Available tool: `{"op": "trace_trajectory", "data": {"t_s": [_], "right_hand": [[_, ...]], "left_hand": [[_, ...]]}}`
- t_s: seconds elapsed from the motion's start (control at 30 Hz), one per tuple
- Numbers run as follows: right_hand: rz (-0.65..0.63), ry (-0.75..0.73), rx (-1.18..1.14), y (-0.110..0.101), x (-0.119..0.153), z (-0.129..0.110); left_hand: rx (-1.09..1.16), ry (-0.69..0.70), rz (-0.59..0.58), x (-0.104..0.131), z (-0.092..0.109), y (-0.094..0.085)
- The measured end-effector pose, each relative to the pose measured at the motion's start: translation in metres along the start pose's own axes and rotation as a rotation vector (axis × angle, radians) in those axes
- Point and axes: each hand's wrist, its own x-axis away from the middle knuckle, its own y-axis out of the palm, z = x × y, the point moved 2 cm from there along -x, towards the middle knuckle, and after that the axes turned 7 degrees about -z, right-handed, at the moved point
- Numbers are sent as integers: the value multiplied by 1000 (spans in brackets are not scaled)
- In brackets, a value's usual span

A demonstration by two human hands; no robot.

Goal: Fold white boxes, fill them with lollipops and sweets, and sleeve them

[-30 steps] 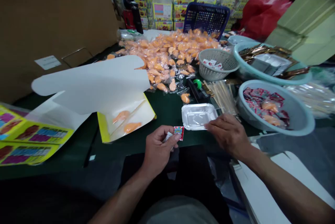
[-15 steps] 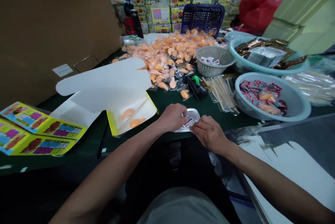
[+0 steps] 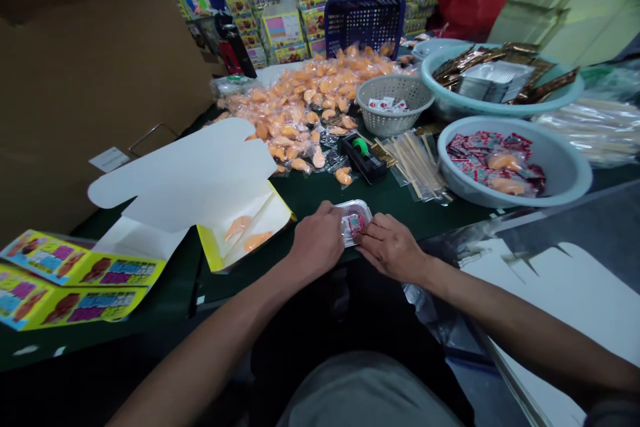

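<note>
At the table's front edge lies a small foil tray (image 3: pixel 364 208) between my two hands. A red-and-teal printed sachet (image 3: pixel 355 224) rests inside it. My left hand (image 3: pixel 320 238) is closed at the tray's left rim, knuckles up, with its fingertips partly hidden. Bent fingers of my right hand (image 3: pixel 393 246) grip the right rim, their tips close to the sachet. To the left stands an open yellow box (image 3: pixel 213 250) with a white inside, holding two orange drumstick-shaped pieces (image 3: pixel 258 241) in clear film.
Behind are a heap of wrapped orange pieces (image 3: pixel 305 97), a tape dispenser (image 3: pixel 367 162), bagged wooden sticks (image 3: pixel 416 164) and a grey basket (image 3: pixel 395 124). At right stand a sachet basin (image 3: pixel 570 177) and a larger basin (image 3: pixel 435 97) with brown packets and foil trays. A carton (image 3: pixel 100 60) rises at left.
The sachet, earlier at my left fingers, now lies in the tray. My left hand has shifted to the tray's left rim. The whole view has tilted slightly.
</note>
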Motion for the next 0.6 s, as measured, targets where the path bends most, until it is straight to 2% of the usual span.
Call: {"op": "trace_trajectory", "data": {"t_s": [0.1, 0.17, 0.23, 0.37, 0.6], "right_hand": [[-15, -7, 13, -5, -2, -1], [-43, 8, 42, -10, -4, -2], [-98, 16, 78, -13, -7, -3], [-184, 8, 95, -15, -10, -5], [-195, 52, 83, -16, -11, -6]], "left_hand": [[-98, 135, 56, 11, -3, 3], [-125, 298, 47, 16, -5, 10], [-122, 402, 32, 20, -9, 19], [-160, 419, 84, 28, -18, 29], [-239, 373, 84, 45, -29, 29]]}}
